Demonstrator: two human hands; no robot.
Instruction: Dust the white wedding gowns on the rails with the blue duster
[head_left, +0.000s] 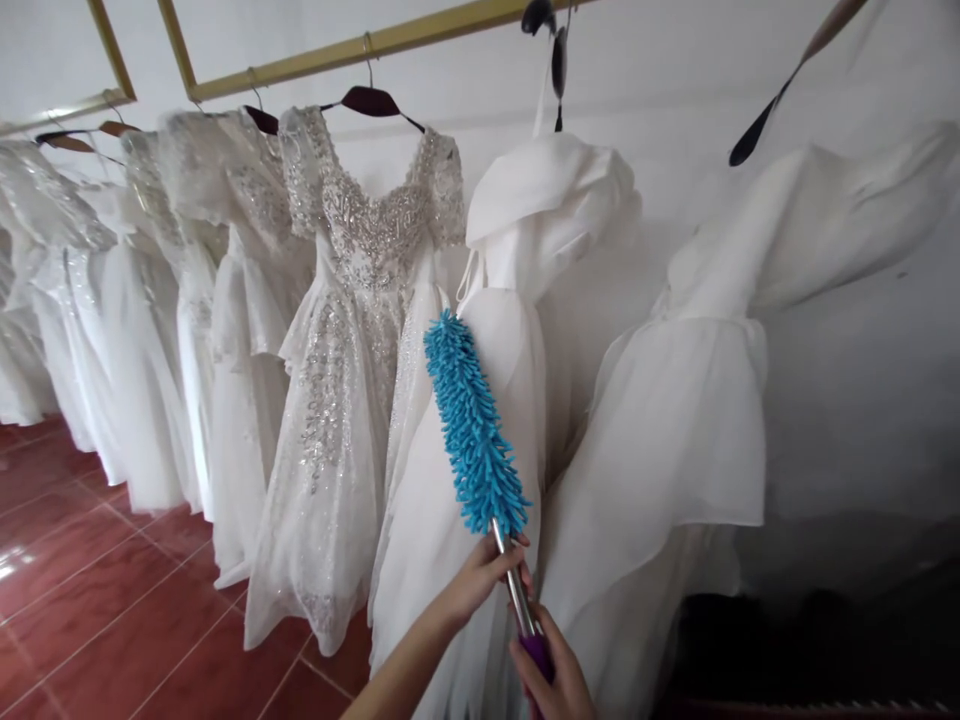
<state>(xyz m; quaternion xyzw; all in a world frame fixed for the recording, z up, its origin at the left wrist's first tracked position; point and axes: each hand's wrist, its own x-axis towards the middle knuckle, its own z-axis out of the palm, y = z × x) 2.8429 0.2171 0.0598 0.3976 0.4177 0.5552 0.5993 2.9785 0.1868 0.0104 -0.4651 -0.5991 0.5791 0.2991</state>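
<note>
Low in the head view, both hands grip a duster [474, 425] by its shaft. The left hand [480, 578] comes in along a bare forearm from below, and its fingers [504, 560] are curled together round the metal rod just beneath the blue fluffy head. Just below those fingers, the right hand [551, 680] is wrapped round the purple grip at the rod's lower end, fingers closed on it; part of that hand runs off the bottom edge. Above the left fingers the duster head slants up and to the left, lying against the front of a plain white gown [517, 330] that hangs straight ahead. To the left of the fingers hangs a beaded, sequinned dress [352, 330] on a dark hanger [373, 100], with more white dresses in a row beyond it. All hang from a gold rail [360, 48] well above the hands. To the right of the fingers a sheer white gown [690, 420] billows, blurred. Red tiled floor [105, 600] lies down to the left of the hands.
</note>
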